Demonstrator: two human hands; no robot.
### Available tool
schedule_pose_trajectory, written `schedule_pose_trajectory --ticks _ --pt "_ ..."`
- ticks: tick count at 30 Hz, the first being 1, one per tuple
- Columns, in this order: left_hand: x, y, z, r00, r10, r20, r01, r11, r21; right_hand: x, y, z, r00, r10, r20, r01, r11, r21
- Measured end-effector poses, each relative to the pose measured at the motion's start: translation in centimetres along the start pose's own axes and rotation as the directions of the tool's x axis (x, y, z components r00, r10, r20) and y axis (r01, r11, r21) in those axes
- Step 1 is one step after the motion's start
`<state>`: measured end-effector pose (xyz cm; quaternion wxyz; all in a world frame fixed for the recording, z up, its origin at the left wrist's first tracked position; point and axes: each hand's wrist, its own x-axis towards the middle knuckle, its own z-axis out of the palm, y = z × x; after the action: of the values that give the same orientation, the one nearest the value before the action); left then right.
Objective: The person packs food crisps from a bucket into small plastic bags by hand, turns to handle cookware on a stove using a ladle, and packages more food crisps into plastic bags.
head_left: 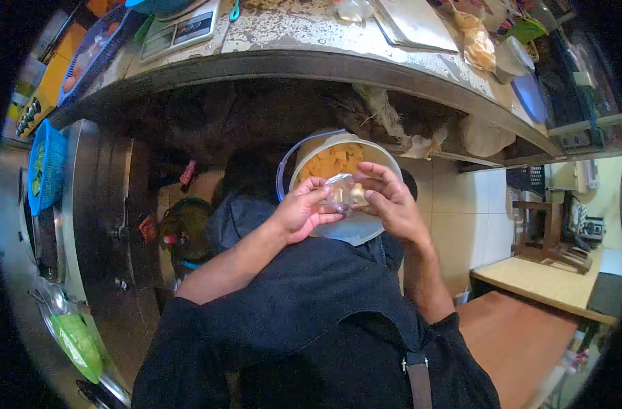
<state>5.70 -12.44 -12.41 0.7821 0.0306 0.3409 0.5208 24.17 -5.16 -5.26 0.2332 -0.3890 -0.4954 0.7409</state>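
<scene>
My left hand [301,210] is closed on a small clear plastic bag [338,191], its thumb and fingers at the bag's left side. At the bag's right side, my right hand [394,204] pinches a small pale, yellowish piece [358,193] between thumb and fingers. I cannot tell whether that piece is inside the bag or at its mouth. Both hands are above a white bucket [386,158] between my knees. Orange cut pieces [333,161] fill its far part; its near inside shows whitish. A blue handle [284,162] runs along the bucket's left side.
A worn counter [284,31] spans the front, with a scale [181,33], papers [413,24] and a bag of orange-brown stuff [478,42] on it. At left are blue baskets [52,170] and a green packet [78,346]. A brown tabletop [515,334] stands at right.
</scene>
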Motion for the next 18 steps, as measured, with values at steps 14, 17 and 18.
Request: schedule_pose_trajectory --ticks 14,17,18 --pt "-3.3 -1.0 -3.1 0.999 0.052 -0.002 -0.048 0.932 0.359 11.2 10.0 -3.6 0.962 0.245 -0.116 -0.154 0.139 -0.978" --pt "-3.9 -0.6 -3.2 0.998 0.068 -0.012 -0.059 0.927 0.371 14.5 16.5 -3.0 0.965 0.254 -0.068 -0.098 0.107 -0.989" --pt "-4.1 -0.4 -3.2 0.997 0.070 -0.021 -0.058 0.930 0.362 14.8 18.0 -2.8 0.972 0.231 -0.050 -0.077 0.109 -0.991"
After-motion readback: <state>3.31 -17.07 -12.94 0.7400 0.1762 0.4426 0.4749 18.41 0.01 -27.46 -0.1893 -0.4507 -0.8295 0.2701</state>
